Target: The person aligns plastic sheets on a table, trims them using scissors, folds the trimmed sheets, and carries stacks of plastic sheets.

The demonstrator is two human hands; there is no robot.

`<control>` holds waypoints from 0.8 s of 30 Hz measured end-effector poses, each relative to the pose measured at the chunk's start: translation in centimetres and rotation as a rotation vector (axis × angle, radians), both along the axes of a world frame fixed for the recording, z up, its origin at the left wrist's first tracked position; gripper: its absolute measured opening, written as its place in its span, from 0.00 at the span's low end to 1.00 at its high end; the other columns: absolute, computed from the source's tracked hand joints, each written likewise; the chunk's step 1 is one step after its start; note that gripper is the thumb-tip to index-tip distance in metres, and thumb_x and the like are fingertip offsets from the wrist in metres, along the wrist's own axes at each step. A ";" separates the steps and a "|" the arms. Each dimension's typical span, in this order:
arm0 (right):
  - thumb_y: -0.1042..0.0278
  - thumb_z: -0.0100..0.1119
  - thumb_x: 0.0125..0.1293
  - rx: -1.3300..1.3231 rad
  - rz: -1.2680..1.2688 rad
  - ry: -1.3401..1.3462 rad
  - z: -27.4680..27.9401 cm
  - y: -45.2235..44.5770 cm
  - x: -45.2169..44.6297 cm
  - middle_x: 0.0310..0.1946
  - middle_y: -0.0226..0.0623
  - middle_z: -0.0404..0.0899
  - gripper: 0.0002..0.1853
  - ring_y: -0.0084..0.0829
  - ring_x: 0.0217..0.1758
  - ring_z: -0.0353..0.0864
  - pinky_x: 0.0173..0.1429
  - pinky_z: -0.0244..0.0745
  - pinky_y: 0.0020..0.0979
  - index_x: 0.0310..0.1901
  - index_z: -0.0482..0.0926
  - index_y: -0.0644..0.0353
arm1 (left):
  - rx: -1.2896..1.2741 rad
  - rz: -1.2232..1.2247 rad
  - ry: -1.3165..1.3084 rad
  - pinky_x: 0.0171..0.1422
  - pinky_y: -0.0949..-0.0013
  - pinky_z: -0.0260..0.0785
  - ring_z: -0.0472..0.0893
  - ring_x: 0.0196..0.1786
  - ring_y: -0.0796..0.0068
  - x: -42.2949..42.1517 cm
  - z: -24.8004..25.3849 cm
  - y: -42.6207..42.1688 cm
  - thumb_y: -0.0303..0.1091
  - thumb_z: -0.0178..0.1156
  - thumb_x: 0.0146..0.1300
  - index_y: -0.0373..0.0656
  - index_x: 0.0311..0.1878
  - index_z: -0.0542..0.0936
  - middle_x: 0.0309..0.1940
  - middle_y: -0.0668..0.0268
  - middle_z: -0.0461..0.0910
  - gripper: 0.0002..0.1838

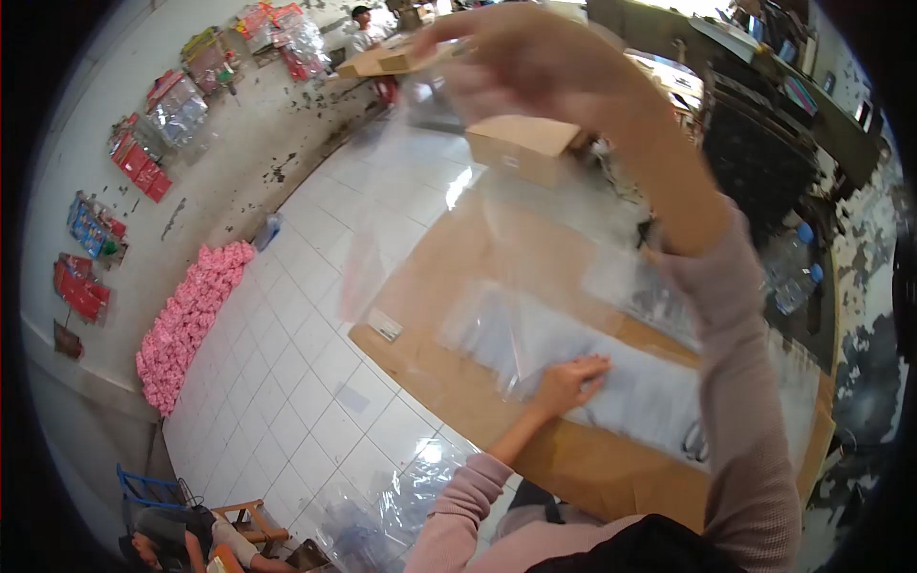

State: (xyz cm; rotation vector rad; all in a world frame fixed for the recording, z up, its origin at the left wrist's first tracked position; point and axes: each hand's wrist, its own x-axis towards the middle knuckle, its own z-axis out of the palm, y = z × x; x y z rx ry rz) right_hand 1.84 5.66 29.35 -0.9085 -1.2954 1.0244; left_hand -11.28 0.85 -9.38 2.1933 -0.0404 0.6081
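Observation:
My right hand (521, 67) is raised high at the top of the view and smeared by motion. Its fingers are closed on a clear plastic sheet (506, 277), which hangs blurred toward the table; I cannot tell whether it is a bag. Lower down, my left hand (570, 385) rests on a stack of clear plastic sheets (640, 392), its fingers curled together. Anything under those fingertips is hidden. Black-handled scissors (694, 441) lie at the right end of the stack. Brown cardboard (583, 468) covers the work surface beneath.
A cardboard box (521, 151) stands beyond the work surface. Pink bundles (196, 320) line the wall at left, along the white tiled floor (287, 382). Loose clear plastic (382, 506) lies near my left side. Another person (181, 540) is at lower left, one more (366, 29) at the back.

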 end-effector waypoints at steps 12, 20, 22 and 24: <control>0.62 0.66 0.51 -0.757 -0.309 -0.866 -21.7 -41.5 8.6 0.20 0.29 0.72 0.11 0.22 0.21 0.70 0.30 0.65 0.22 0.31 0.80 0.60 | -0.161 0.231 0.293 0.42 0.66 0.72 0.82 0.37 0.63 1.1 -0.7 -0.4 0.41 0.49 0.63 0.45 0.69 0.48 0.38 0.65 0.82 0.34; 0.79 0.58 0.50 -0.380 -0.165 -0.427 -27.3 -41.1 7.7 0.28 0.34 0.78 0.06 0.30 0.31 0.80 0.44 0.71 0.27 0.31 0.76 0.62 | -0.031 0.269 0.360 0.47 0.71 0.72 0.81 0.45 0.70 1.4 1.6 -1.3 0.41 0.48 0.64 0.46 0.66 0.58 0.41 0.69 0.82 0.28; 0.86 0.51 0.45 -0.573 -0.079 0.013 -26.7 -40.6 7.1 0.27 0.36 0.78 0.11 0.31 0.34 0.82 0.43 0.71 0.27 0.33 0.73 0.64 | -0.006 0.273 0.370 0.47 0.71 0.72 0.81 0.46 0.71 1.4 1.4 -1.3 0.41 0.48 0.65 0.46 0.65 0.61 0.41 0.70 0.82 0.26; 0.86 0.48 0.40 -0.672 -0.010 0.045 -25.5 -40.6 7.5 0.25 0.38 0.78 0.18 0.29 0.32 0.82 0.41 0.72 0.27 0.37 0.73 0.65 | -0.080 0.238 0.309 0.45 0.72 0.71 0.81 0.42 0.75 1.3 1.5 -1.4 0.37 0.49 0.65 0.45 0.64 0.62 0.41 0.68 0.82 0.24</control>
